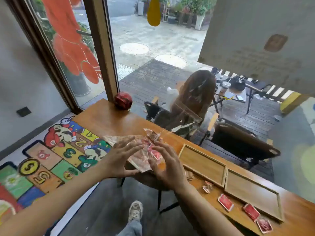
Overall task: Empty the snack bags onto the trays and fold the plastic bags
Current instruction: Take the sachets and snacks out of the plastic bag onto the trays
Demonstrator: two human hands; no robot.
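Note:
A clear plastic bag point(136, 150) with red snack packets inside is held above the near edge of the wooden counter point(105, 120). My left hand point(122, 159) grips its left side, thumb underneath. My right hand point(167, 164) presses against its right side, fingers spread over the red packets. Two shallow wooden trays lie to the right: the nearer tray point(202, 165) and the farther tray point(254, 195), both with nothing in them. Several red snack packets point(225, 204) lie loose on the counter in front of the trays.
A red ball ornament point(123, 100) sits at the counter's far corner by the window frame. Beyond the glass are a seated person, chairs and a table. A stool's metal legs and my shoe point(135, 211) show below the counter; a painted number floor lies left.

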